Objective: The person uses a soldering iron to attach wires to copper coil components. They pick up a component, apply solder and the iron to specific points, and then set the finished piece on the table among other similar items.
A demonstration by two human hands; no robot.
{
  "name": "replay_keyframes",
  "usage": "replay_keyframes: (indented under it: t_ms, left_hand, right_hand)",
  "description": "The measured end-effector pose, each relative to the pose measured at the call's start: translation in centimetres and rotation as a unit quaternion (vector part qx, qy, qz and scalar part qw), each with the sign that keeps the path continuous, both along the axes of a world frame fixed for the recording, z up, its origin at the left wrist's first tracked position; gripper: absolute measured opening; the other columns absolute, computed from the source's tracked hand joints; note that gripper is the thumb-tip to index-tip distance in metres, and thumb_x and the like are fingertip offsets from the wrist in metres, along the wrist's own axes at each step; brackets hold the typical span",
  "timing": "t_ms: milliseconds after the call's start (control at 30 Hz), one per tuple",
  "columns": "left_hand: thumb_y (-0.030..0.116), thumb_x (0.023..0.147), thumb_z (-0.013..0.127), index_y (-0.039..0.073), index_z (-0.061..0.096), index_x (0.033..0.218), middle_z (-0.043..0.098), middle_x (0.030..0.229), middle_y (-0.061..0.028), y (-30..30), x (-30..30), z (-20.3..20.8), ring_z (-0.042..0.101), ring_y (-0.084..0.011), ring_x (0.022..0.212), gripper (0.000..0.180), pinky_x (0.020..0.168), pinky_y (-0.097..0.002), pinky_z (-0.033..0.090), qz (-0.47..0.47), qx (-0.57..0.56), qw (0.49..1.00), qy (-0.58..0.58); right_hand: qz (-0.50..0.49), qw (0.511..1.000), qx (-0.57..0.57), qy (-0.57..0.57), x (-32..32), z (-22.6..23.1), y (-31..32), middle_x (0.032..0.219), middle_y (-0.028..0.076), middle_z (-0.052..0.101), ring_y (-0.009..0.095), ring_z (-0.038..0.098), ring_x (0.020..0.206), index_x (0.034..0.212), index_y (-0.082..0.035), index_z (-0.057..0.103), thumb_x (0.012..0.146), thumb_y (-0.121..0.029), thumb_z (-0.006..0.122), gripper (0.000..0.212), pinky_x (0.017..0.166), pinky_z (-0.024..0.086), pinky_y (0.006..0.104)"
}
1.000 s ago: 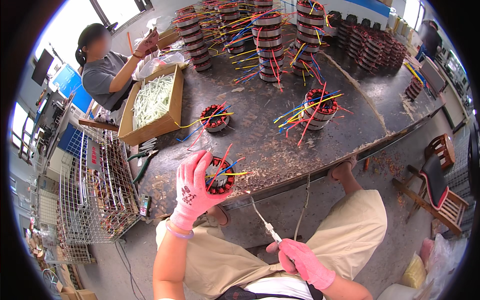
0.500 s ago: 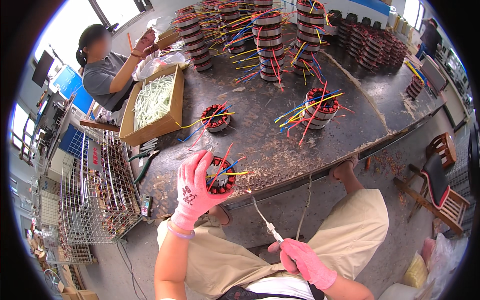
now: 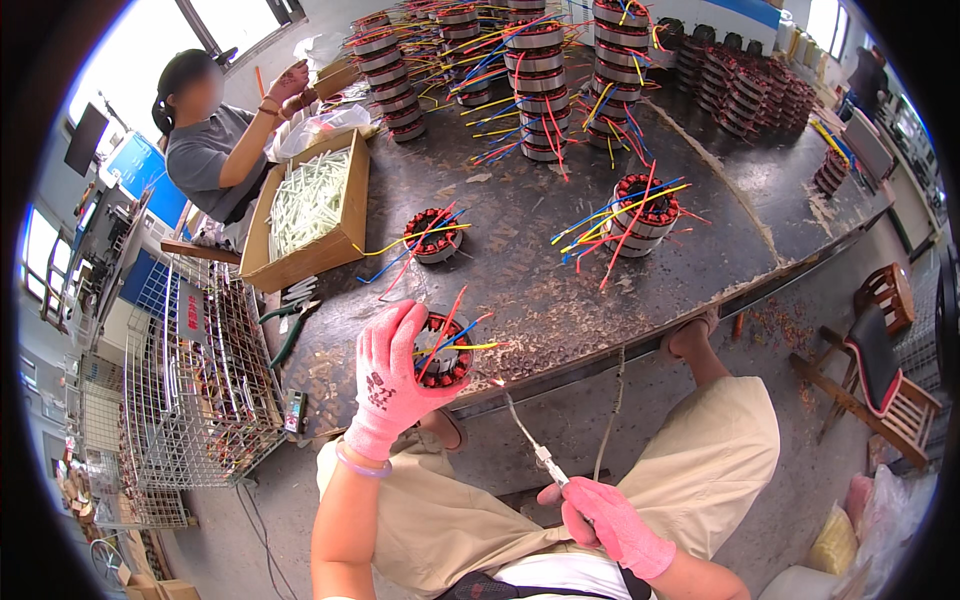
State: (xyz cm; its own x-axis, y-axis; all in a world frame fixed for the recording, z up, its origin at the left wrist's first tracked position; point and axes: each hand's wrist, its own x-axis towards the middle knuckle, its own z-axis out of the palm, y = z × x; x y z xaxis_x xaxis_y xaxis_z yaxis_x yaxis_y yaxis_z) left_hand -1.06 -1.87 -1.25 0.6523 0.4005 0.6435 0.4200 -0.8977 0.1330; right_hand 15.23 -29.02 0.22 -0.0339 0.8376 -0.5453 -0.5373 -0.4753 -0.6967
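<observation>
My left hand (image 3: 388, 365), in a pink glove, is closed around a motor stator (image 3: 458, 372) at the table's front edge. The stator's open ring faces up, with red, blue and yellow leads sticking out of it. In my right hand (image 3: 615, 525), also gloved in pink, is a slim gas torch (image 3: 545, 458) with a thin bent tube. A small orange glow shows at the tube's tip, just right of the stator and apart from it. Another stator (image 3: 434, 236) with wire leads lies beyond my left hand. A taller stator (image 3: 645, 215) stands to its right.
Several stator stacks (image 3: 537, 95) fill the back of the table (image 3: 520, 235). A cardboard box (image 3: 305, 250) of white tubes stands at left, with green-handled pliers (image 3: 287, 335) nearby. A co-worker (image 3: 215, 150) sits behind the box. A wire cage (image 3: 200, 400) borders the table's left side.
</observation>
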Motion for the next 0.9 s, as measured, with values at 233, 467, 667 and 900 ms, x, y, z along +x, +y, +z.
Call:
replay_keyframes:
  t_ms: [233,467,667,900]
  left_hand:
    - [0.025,0.046,0.095,0.004,0.045,0.137,0.052,0.133,-0.0159,-0.03,-0.14,0.01,0.052,-0.0372,0.119,0.105,0.101,-0.0492,0.043,0.002,-0.005,1.000,0.006]
    - [0.025,0.046,0.095,0.004,0.045,0.138,0.051,0.134,-0.0161,0.03,-0.22,-0.07,0.052,-0.0372,0.120,0.106,0.102,-0.0489,0.043,0.003,-0.003,1.000,0.004]
    - [0.025,0.046,0.095,0.004,0.045,0.138,0.051,0.134,-0.0165,0.02,-0.24,0.02,0.052,-0.0373,0.120,0.106,0.102,-0.0488,0.043,0.005,-0.009,1.000,0.008]
    - [0.023,0.047,0.095,0.004,0.046,0.137,0.051,0.133,-0.0166,0.01,-0.20,0.09,0.052,-0.0371,0.119,0.104,0.101,-0.0488,0.043,0.006,-0.013,1.000,0.008]
  right_hand:
    - [0.010,1.000,-0.001,-0.019,0.02,0.06,-0.04,0.056,-0.002,0.044,0.006,0.037,0.048,0.119,0.006,0.059,0.107,-0.033,0.044,0.043,0.047,0.030,0.0215]
    - [0.012,1.000,-0.007,-0.017,0.01,0.23,-0.03,0.057,-0.003,0.044,0.006,0.036,0.049,0.118,0.005,0.059,0.107,-0.033,0.044,0.043,0.048,0.030,0.0217]
    - [0.015,0.999,-0.003,-0.028,0.02,0.40,0.01,0.057,-0.003,0.043,0.005,0.036,0.049,0.118,0.005,0.059,0.106,-0.035,0.044,0.044,0.048,0.030,0.0217]
    - [0.008,1.000,0.000,-0.014,-0.12,-0.08,-0.15,0.057,-0.003,0.044,0.006,0.036,0.049,0.118,0.006,0.059,0.106,-0.034,0.045,0.044,0.048,0.029,0.0220]
